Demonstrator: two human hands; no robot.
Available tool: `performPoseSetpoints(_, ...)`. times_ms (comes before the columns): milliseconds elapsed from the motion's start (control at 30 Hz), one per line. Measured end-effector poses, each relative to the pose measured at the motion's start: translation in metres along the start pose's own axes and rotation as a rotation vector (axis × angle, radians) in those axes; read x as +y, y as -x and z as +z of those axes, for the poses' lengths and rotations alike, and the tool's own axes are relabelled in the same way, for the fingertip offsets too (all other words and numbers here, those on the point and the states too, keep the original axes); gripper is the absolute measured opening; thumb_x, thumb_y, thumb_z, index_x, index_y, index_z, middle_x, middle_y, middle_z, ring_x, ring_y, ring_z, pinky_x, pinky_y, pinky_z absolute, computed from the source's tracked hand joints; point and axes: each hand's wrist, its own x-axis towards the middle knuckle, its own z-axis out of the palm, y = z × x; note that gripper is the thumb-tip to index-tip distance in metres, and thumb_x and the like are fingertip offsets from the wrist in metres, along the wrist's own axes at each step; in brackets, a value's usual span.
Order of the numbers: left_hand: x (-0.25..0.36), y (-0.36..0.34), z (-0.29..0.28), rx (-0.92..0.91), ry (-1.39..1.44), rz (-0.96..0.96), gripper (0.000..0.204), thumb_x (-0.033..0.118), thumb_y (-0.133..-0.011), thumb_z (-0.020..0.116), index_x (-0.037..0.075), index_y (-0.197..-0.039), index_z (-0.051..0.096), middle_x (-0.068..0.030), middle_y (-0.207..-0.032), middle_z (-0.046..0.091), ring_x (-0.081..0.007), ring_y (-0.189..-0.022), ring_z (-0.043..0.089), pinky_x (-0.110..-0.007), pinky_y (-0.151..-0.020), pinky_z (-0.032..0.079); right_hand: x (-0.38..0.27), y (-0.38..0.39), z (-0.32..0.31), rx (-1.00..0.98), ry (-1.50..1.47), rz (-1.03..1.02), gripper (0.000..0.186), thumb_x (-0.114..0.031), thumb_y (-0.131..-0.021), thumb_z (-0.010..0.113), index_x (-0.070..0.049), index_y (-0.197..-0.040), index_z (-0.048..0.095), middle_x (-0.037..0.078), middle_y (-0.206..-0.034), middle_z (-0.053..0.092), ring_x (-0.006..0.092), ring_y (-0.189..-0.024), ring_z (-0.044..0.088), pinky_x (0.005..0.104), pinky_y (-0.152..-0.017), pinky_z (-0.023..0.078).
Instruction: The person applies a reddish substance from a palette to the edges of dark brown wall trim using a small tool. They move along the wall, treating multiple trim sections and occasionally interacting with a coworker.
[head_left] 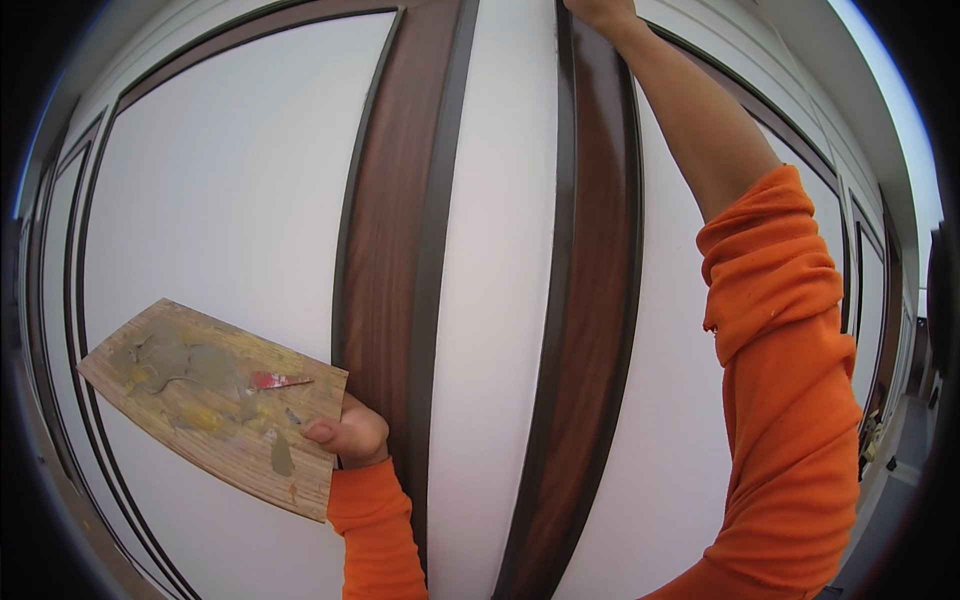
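My left hand (356,434) grips the right edge of a flat wooden board (235,465), thumb on top and the other fingers out of sight beneath it. Smears of grey-green and yellow putty-like paste (200,360) cover the board. A small red triangular piece with pale marks (279,380) lies on it. High up, my right hand (604,12) reaches the upper part of a brown wood-grain strip (600,210) with dark edging. The top of the picture cuts off its fingers, so whatever it holds is not visible.
White wall panels (230,190) framed by dark trim fill most of the view. Left of a white vertical band (495,250) runs another brown wood-grain strip (395,230). At the far right, objects too small to make out (872,430) stand along the wall.
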Motion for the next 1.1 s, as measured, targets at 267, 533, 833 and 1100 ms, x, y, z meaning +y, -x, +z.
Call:
performPoseSetpoints(267, 0.004, 0.003, -0.007, -0.028, -0.036, 0.009, 0.093, 0.056, -0.093, 0.058, -0.002, -0.154, 0.019, -0.0229, -0.156, 0.024, -0.0289, -0.145, 0.026, -0.042, -0.119, 0.027, -0.003, 0.003, -0.048, -0.045, -0.146, 0.113, 0.019, -0.016, -0.079, 0.066, -0.009, -0.088, 0.081, 0.015, -0.093, 0.076, 0.0314, -0.089, 0.073, 0.0415, -0.085, 0.057)
performPoseSetpoints(533, -0.002, 0.004, -0.015, -0.126, -0.088, 0.100, 0.078, 0.050, -0.102, 0.045, 0.001, -0.157, 0.020, -0.0184, -0.159, 0.025, -0.0234, -0.143, 0.033, -0.039, -0.116, 0.033, 0.005, 0.001, -0.032, -0.072, -0.214, 0.069, 0.020, -0.013, -0.078, 0.065, -0.010, -0.089, 0.081, 0.016, -0.092, 0.076, 0.0326, -0.090, 0.073, 0.0421, -0.085, 0.057)
performPoseSetpoints(833, 0.001, 0.009, -0.009, -0.063, -0.029, 0.012, 0.092, 0.057, -0.095, 0.058, -0.003, -0.154, 0.021, -0.0207, -0.156, 0.024, -0.0276, -0.145, 0.026, -0.041, -0.119, 0.025, 0.012, -0.001, -0.009, -0.011, -0.052, 0.307, 0.017, -0.010, -0.078, 0.065, -0.005, -0.086, 0.079, 0.020, -0.096, 0.075, 0.0388, -0.093, 0.072, 0.0461, -0.084, 0.057)
performPoseSetpoints(1100, 0.000, 0.015, -0.018, -0.096, -0.089, -0.016, 0.089, 0.059, -0.096, 0.055, -0.002, -0.153, 0.026, -0.0192, -0.156, 0.027, -0.0274, -0.144, 0.029, -0.041, -0.119, 0.025, -0.003, -0.042, 0.002, -0.190, -0.140, 0.171, 0.014, -0.010, -0.076, 0.070, -0.010, -0.084, 0.082, 0.019, -0.096, 0.075, 0.0349, -0.093, 0.073, 0.0430, -0.083, 0.057)
